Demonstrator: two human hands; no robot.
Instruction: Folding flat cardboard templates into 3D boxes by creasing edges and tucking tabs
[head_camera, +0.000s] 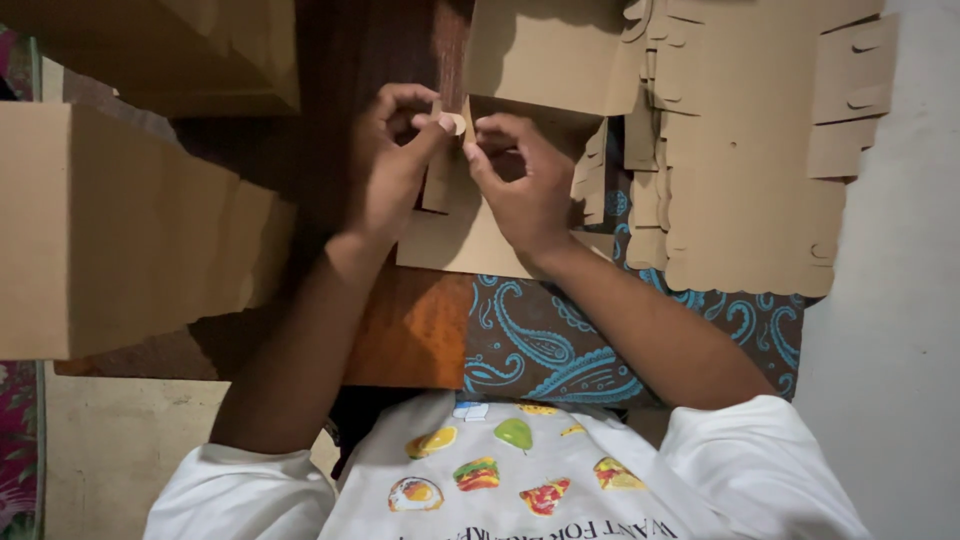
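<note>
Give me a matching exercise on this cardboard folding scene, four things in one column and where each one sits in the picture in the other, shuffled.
Things:
1. folded cardboard box
2. stack of flat die-cut cardboard blanks
3. cardboard piece in the hands
4. blue paisley cloth

Places:
A. far right of the picture, beside the pale floor
B. middle, between the left hand and the right hand
C. left edge of the picture
D. under the right forearm, below the blanks

Pairs: 1-C, 2-A, 3-B, 4-D
</note>
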